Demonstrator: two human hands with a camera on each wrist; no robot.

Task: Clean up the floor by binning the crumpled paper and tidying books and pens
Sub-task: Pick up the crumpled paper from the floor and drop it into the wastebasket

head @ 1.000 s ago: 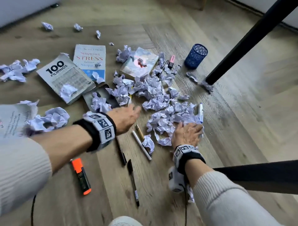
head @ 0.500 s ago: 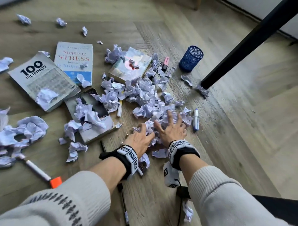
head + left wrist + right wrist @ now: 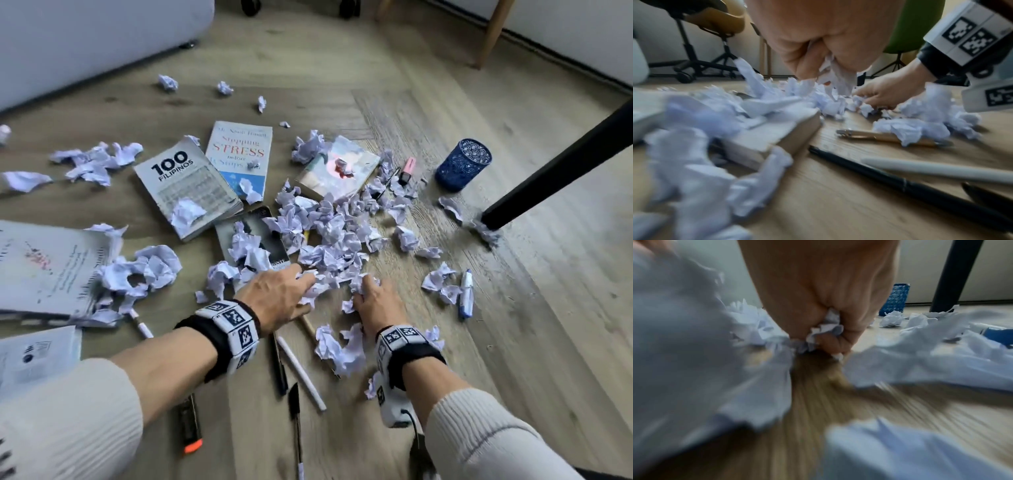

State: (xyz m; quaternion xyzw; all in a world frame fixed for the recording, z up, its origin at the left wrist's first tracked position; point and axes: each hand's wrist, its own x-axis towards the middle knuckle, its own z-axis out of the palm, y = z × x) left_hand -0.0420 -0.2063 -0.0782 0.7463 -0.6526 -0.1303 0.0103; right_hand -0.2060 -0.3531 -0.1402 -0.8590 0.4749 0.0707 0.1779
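Note:
A heap of crumpled paper point(image 3: 329, 233) covers the wooden floor among several books. My left hand point(image 3: 301, 287) grips crumpled paper point(image 3: 835, 76) at the heap's near edge, beside a dark book point(image 3: 253, 236). My right hand point(image 3: 366, 287) is closed round another wad of crumpled paper point(image 3: 825, 330) just to the right. Books "100 Filipinos" point(image 3: 185, 185) and "Stopping Stress" point(image 3: 239, 154) lie further back, with a pale book point(image 3: 337, 168) beyond the heap. Several pens point(image 3: 301, 373) lie near my wrists; a blue marker point(image 3: 466, 294) lies to the right.
A blue mesh pen cup point(image 3: 463, 164) stands at the back right, next to a black table leg point(image 3: 561, 168). Loose sheets and a spiral notebook point(image 3: 44, 267) lie at the left. An orange highlighter point(image 3: 190, 425) is under my left forearm. A pink highlighter point(image 3: 407, 170) lies by the pale book.
Both hands went from spread flat on the heap to fingers curled round paper. The view tilted up, showing more of the room.

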